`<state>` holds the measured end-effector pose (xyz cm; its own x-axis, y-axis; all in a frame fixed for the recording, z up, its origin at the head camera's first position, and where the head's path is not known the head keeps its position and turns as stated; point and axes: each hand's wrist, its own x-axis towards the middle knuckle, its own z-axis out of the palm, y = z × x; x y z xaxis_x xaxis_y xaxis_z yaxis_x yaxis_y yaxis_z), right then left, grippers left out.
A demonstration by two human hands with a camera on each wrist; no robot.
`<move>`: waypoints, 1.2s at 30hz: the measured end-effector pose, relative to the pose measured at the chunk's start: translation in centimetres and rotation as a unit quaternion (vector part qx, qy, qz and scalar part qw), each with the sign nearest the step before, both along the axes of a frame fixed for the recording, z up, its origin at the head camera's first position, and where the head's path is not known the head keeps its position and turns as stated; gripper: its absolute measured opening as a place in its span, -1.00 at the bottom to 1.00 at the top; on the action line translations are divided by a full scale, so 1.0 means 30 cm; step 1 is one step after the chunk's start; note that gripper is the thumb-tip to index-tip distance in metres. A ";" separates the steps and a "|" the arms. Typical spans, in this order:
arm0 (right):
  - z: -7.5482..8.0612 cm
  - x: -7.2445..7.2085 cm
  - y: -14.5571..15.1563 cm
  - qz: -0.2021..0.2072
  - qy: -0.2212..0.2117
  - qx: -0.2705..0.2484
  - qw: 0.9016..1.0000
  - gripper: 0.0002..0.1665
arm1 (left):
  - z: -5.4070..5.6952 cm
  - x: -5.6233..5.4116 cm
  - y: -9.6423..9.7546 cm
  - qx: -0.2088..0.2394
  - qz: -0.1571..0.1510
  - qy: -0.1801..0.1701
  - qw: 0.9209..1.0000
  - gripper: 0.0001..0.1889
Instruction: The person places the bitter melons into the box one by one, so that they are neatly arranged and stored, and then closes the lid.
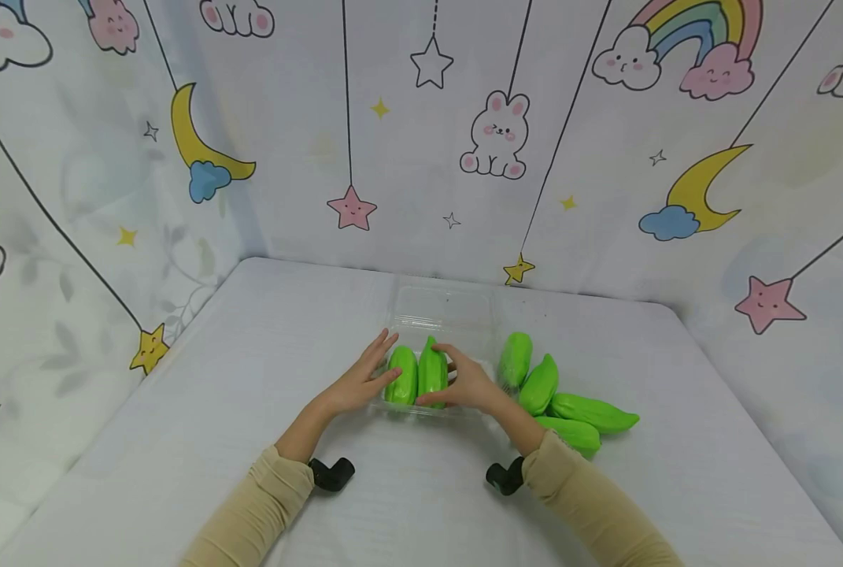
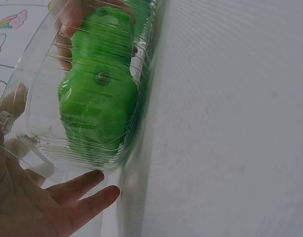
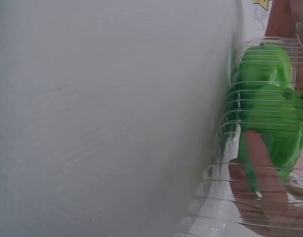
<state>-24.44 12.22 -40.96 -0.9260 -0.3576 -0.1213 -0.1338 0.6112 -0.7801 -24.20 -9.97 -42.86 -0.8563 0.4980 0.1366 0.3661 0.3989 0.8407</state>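
Observation:
A clear plastic box (image 1: 444,409) with its lid (image 1: 444,305) folded back lies in the middle of the table. Two bright green, elongated vegetables lie side by side in it, a left one (image 1: 401,376) and a right one (image 1: 432,374) with a pointed end. My right hand (image 1: 472,382) grips the right vegetable between thumb and fingers, inside the box wall. At the box's left side my left hand (image 1: 356,382) has its fingers spread, the thumb over the left vegetable. Through the clear wall, the left wrist view shows the green vegetables (image 2: 97,103) end-on.
Several more green vegetables (image 1: 591,413) lie in a loose group right of the box, near my right forearm. Black wrist mounts (image 1: 332,475) stick out from both sleeves. A patterned cloth wall (image 1: 421,157) rises behind the white table (image 1: 286,315).

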 end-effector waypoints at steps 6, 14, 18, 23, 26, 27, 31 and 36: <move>-0.022 -0.010 -0.007 0.000 0.000 0.025 1.000 0.09 | -0.028 -0.018 -0.002 0.000 0.002 0.005 1.000 -0.34; -0.026 -0.013 -0.014 0.008 0.013 0.040 0.999 0.09 | -0.022 -0.011 -0.001 0.001 0.003 0.007 1.000 -0.34; -0.019 -0.011 -0.011 0.019 0.023 0.044 0.999 0.09 | 0.021 0.016 0.006 0.006 0.000 0.003 1.000 -0.36; -0.009 -0.011 -0.008 0.028 0.034 0.058 0.997 0.14 | 0.092 0.056 0.009 0.002 -0.006 -0.008 1.000 -0.37; -0.002 -0.009 -0.004 0.031 0.037 0.067 0.997 0.17 | 0.103 0.062 0.009 0.000 -0.007 -0.011 1.000 -0.37; -0.001 -0.009 -0.003 0.030 0.036 0.068 0.997 0.17 | 0.104 0.063 0.009 0.001 -0.008 -0.012 1.000 -0.37; 0.004 -0.006 0.002 0.025 0.030 0.066 0.997 0.17 | 0.103 0.061 0.007 0.004 -0.010 -0.017 1.000 -0.37; 0.016 -0.005 0.010 0.011 0.030 0.072 0.997 0.17 | 0.103 0.060 0.006 0.005 -0.010 -0.017 1.000 -0.37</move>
